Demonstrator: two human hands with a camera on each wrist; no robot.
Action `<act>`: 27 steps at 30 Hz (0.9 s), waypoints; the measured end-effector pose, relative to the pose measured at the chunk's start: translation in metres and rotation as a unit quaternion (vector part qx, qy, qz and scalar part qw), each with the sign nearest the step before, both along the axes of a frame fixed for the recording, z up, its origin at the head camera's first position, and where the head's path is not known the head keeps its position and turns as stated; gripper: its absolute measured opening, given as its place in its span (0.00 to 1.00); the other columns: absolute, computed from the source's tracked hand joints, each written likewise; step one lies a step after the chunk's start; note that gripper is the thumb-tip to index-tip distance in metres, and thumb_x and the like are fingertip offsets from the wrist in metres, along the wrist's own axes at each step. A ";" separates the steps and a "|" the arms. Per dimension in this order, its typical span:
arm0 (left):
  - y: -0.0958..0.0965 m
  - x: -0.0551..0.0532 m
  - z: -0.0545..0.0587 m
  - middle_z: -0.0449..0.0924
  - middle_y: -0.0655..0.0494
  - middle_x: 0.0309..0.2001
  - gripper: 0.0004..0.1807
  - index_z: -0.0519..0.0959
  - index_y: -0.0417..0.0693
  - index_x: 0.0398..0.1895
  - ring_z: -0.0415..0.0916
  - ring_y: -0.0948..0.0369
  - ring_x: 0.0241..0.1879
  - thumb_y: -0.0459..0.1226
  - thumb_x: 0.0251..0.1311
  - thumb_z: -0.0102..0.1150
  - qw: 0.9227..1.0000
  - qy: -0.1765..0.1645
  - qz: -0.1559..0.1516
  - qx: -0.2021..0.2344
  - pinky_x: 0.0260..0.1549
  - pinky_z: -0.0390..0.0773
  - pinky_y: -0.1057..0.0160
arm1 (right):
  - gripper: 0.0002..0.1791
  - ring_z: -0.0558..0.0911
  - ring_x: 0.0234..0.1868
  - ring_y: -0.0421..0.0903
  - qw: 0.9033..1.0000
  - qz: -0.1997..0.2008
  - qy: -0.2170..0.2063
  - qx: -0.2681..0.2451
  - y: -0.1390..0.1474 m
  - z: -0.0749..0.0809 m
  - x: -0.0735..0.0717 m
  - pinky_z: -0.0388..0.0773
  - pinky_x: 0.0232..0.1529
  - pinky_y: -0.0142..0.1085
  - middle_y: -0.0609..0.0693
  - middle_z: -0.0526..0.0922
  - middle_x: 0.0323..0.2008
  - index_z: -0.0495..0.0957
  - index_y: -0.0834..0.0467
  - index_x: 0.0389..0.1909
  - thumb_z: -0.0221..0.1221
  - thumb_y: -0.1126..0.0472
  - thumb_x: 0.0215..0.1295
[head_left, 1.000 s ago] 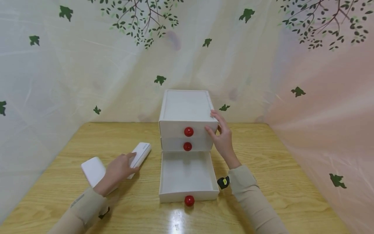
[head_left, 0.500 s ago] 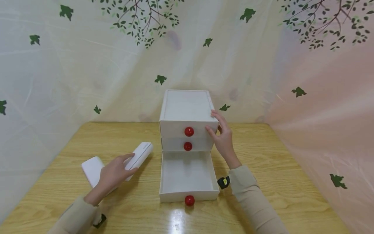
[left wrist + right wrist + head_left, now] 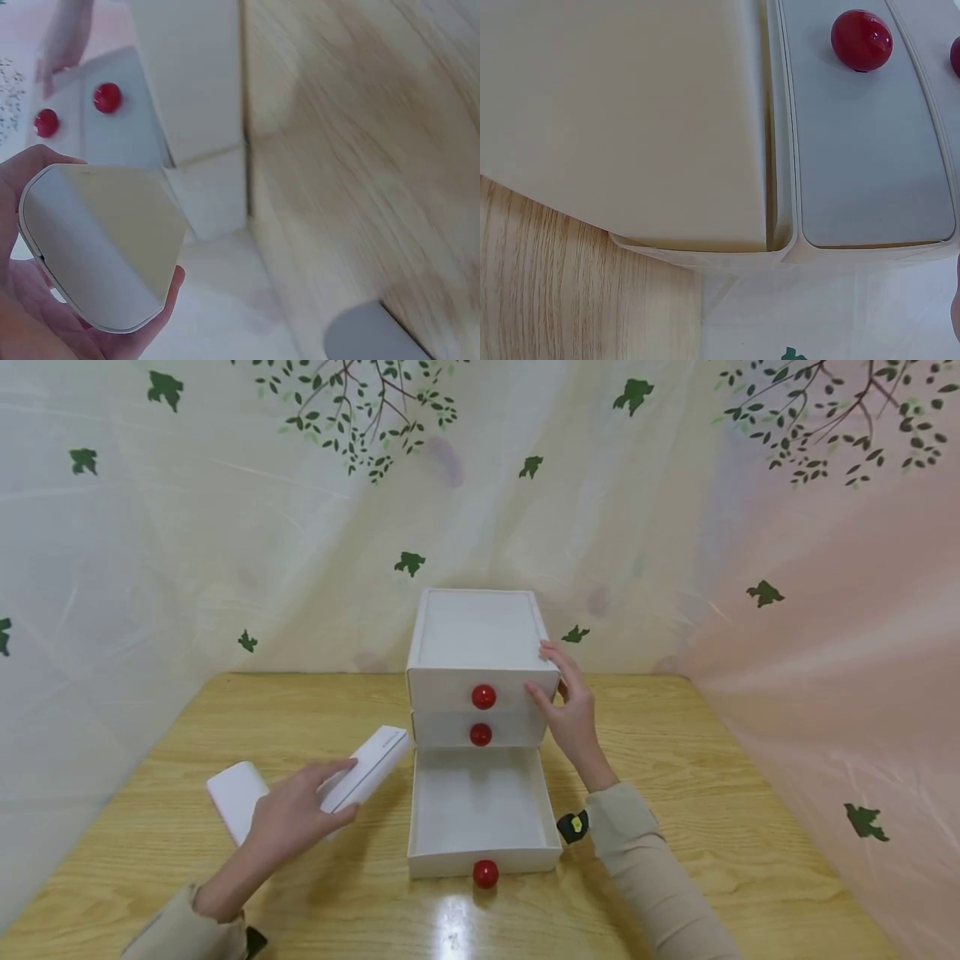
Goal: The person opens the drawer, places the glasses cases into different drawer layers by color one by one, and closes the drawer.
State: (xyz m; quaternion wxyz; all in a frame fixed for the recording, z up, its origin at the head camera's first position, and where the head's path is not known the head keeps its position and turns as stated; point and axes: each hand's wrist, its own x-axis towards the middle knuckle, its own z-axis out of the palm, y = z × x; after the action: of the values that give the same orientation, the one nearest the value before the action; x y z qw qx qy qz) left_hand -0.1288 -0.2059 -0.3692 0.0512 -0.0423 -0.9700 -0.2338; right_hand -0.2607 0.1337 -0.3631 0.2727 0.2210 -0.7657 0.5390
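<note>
My left hand (image 3: pixel 288 814) grips a long white case (image 3: pixel 367 768) with small print near its far end, thumb on one side and fingers on the other. The case is held tilted above the table, left of a white drawer unit (image 3: pixel 480 631); its rounded end faces the left wrist view. The unit's bottom drawer (image 3: pixel 483 806) is pulled out with nothing in it. Two upper drawers with red knobs (image 3: pixel 483 697) are pushed in. My right hand (image 3: pixel 573 718) holds the unit's upper right corner, thumb on the front and fingertips on the top edge.
A flat white rounded object (image 3: pixel 238 797) lies on the wooden table (image 3: pixel 675 827), partly behind my left hand. The bottom drawer's red knob (image 3: pixel 486 874) sticks out toward me. A leaf-patterned curtain (image 3: pixel 480 510) hangs behind the table and along its sides.
My left hand has lifted the white case off the table and carried it right, toward the drawer unit. The right hand has stayed at the unit's corner.
</note>
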 end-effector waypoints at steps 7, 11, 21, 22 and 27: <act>0.015 0.014 0.008 0.81 0.44 0.55 0.31 0.78 0.52 0.58 0.77 0.57 0.34 0.45 0.47 0.70 0.999 0.024 -0.021 0.017 0.19 0.69 0.65 | 0.28 0.67 0.71 0.51 1.000 -0.008 0.011 0.011 0.000 0.001 -0.001 0.71 0.64 0.50 0.51 0.68 0.69 0.69 0.59 0.65 0.63 0.62 0.64; 0.023 0.019 0.008 0.83 0.47 0.52 0.30 0.80 0.53 0.56 0.76 0.59 0.32 0.44 0.44 0.71 0.997 0.066 -0.040 0.017 0.19 0.69 0.67 | 0.28 0.66 0.71 0.51 1.000 -0.012 0.010 0.016 -0.001 0.001 -0.001 0.71 0.64 0.49 0.51 0.67 0.70 0.69 0.58 0.65 0.62 0.62 0.64; 0.047 0.018 0.004 0.83 0.55 0.51 0.29 0.82 0.56 0.53 0.76 0.63 0.32 0.44 0.41 0.72 0.992 0.093 -0.081 -0.012 0.20 0.67 0.70 | 0.28 0.66 0.71 0.50 1.000 -0.006 -0.001 0.008 0.000 0.001 0.000 0.71 0.65 0.49 0.50 0.67 0.70 0.68 0.57 0.65 0.62 0.61 0.64; 0.050 0.017 0.003 0.83 0.55 0.50 0.29 0.82 0.56 0.53 0.76 0.63 0.32 0.44 0.41 0.73 0.992 0.096 -0.084 -0.014 0.20 0.67 0.71 | 0.29 0.66 0.71 0.50 1.000 -0.005 -0.003 0.005 0.000 0.001 0.000 0.70 0.65 0.50 0.50 0.67 0.70 0.69 0.57 0.65 0.63 0.60 0.64; 0.062 0.014 -0.002 0.83 0.54 0.50 0.29 0.82 0.56 0.53 0.76 0.63 0.33 0.44 0.41 0.73 0.992 0.084 -0.096 -0.023 0.20 0.68 0.71 | 0.29 0.66 0.71 0.50 1.000 -0.010 -0.004 0.008 0.000 0.001 0.000 0.71 0.64 0.50 0.50 0.67 0.70 0.69 0.56 0.66 0.63 0.59 0.64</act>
State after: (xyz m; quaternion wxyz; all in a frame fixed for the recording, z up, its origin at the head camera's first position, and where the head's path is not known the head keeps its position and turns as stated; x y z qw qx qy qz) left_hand -0.1148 -0.1440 -0.3710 0.1093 -0.1559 -0.9589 -0.2105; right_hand -0.2603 0.1341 -0.3621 0.2728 0.2134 -0.7733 0.5311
